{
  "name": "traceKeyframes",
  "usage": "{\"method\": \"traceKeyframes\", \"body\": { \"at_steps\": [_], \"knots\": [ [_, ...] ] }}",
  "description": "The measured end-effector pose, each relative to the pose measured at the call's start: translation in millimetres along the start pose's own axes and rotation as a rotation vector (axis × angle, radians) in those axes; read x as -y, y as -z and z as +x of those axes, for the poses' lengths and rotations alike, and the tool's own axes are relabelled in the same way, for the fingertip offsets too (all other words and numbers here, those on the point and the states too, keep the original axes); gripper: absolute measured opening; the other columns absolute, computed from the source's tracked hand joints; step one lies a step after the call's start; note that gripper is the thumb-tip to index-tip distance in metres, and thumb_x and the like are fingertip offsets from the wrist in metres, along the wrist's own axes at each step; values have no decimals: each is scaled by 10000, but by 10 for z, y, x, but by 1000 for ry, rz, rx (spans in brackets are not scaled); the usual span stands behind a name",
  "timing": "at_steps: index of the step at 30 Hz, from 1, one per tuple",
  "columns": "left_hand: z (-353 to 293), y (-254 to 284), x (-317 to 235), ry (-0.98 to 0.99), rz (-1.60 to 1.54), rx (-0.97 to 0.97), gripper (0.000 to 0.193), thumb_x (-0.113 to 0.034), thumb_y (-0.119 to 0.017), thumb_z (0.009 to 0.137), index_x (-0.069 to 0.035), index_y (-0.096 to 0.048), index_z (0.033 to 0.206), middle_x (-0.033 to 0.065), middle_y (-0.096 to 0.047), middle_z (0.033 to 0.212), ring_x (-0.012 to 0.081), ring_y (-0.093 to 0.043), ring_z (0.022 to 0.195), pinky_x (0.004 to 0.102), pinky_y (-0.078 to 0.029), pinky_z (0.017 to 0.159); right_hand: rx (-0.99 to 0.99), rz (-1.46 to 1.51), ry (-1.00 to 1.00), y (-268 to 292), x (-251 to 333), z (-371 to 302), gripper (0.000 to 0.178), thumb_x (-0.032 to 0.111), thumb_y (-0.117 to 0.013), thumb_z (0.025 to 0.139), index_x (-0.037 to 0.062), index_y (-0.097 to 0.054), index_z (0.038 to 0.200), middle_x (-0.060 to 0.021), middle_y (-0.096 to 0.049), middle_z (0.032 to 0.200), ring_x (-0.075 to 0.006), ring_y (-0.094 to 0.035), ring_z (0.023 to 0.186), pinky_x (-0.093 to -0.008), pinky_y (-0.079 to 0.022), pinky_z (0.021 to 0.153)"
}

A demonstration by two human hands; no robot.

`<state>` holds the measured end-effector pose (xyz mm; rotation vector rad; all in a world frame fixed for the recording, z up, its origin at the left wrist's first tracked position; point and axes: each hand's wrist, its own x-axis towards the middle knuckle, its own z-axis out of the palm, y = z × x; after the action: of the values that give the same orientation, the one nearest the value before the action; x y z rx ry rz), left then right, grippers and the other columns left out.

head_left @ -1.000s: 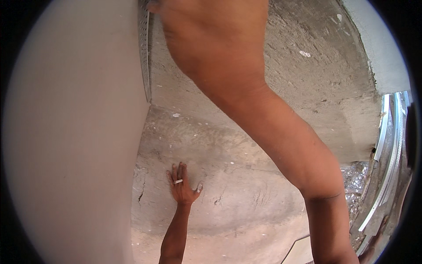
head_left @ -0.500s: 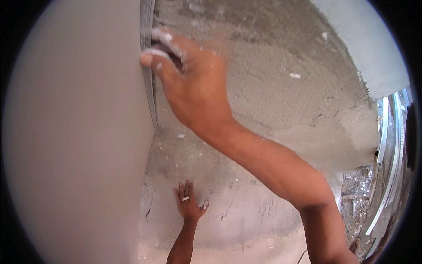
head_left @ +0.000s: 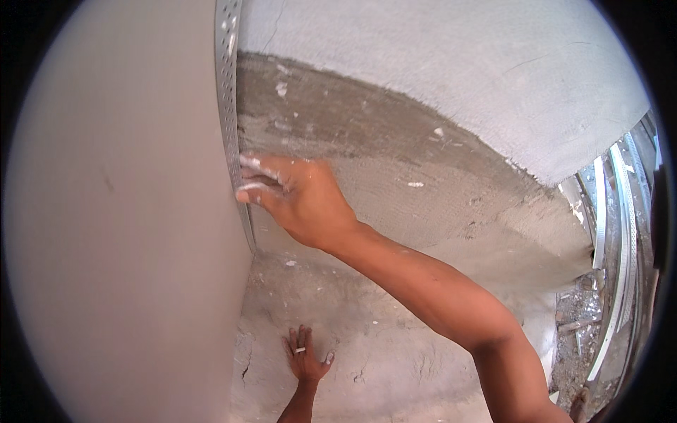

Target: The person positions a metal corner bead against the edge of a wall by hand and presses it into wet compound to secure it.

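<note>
My right hand (head_left: 307, 201) reaches across to a narrow perforated metal strip (head_left: 226, 77). Its thumb and fingers, smeared with white, pinch the strip's edge. That strip runs along the border between a smooth grey panel (head_left: 127, 233) on the left and a rough, grey-brown plastered surface (head_left: 437, 211). Lower down, my left hand (head_left: 306, 358) lies flat with its fingers apart on a cracked, dusty part of the plaster. It wears a light-coloured ring and holds nothing.
A pale, whitish surface (head_left: 451, 56) borders the darker plaster at the upper right. Beyond the plaster at far right lie several long metal strips (head_left: 620, 233), some perforated, over littered ground (head_left: 578, 310). Part of a foot (head_left: 580, 405) shows at the lower right.
The view has shifted, so more of the metal strip and pale surface show at the top. My right hand appears lower along the strip; my left hand stays flat on the plaster.
</note>
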<state>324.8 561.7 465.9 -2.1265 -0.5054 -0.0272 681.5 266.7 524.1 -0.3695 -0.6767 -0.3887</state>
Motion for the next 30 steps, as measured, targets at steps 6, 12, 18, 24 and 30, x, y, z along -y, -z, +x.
{"method": "traceKeyframes", "body": {
  "at_steps": [6,12,18,24,30],
  "knots": [
    [-13,-19,-5,5,47,36,993,-475,-826,708,-84,-387,1508,140,-319,1632,398,-170,1544,595,-37,1268,365,47,-115,272,0,-25,735,201,-764,908,46,-409,1532,-218,-526,1481,-325,-547,1346,-410,-469,1103],
    [9,-118,-52,8,94,57,949,-527,-791,729,-119,-415,1499,124,-279,1650,405,-167,1540,613,-51,1260,542,110,-154,491,3,21,802,173,-685,937,61,-251,1602,-220,-474,1528,-384,-502,1380,-457,-437,1130],
    [7,-172,-82,36,147,100,975,-532,-792,726,-125,-394,1518,125,-269,1655,421,-156,1537,631,-40,1253,523,148,-34,471,-110,-31,735,79,-584,924,2,-261,1579,-282,-507,1454,-409,-527,1328,-463,-425,1131],
    [41,-180,-58,33,117,89,1007,-522,-785,728,-136,-347,1548,116,-237,1674,415,-115,1549,628,-18,1254,529,160,19,486,-174,-20,717,89,-589,944,24,-274,1584,-224,-478,1515,-387,-495,1374,-452,-409,1159],
    [43,-214,1,35,128,81,991,-546,-749,741,-124,-350,1545,101,-226,1682,398,-105,1557,626,-3,1256,504,63,21,465,-196,-65,670,46,-577,913,2,-365,1547,-229,-595,1340,-383,-599,1216,-462,-488,1039]
  ]
}}
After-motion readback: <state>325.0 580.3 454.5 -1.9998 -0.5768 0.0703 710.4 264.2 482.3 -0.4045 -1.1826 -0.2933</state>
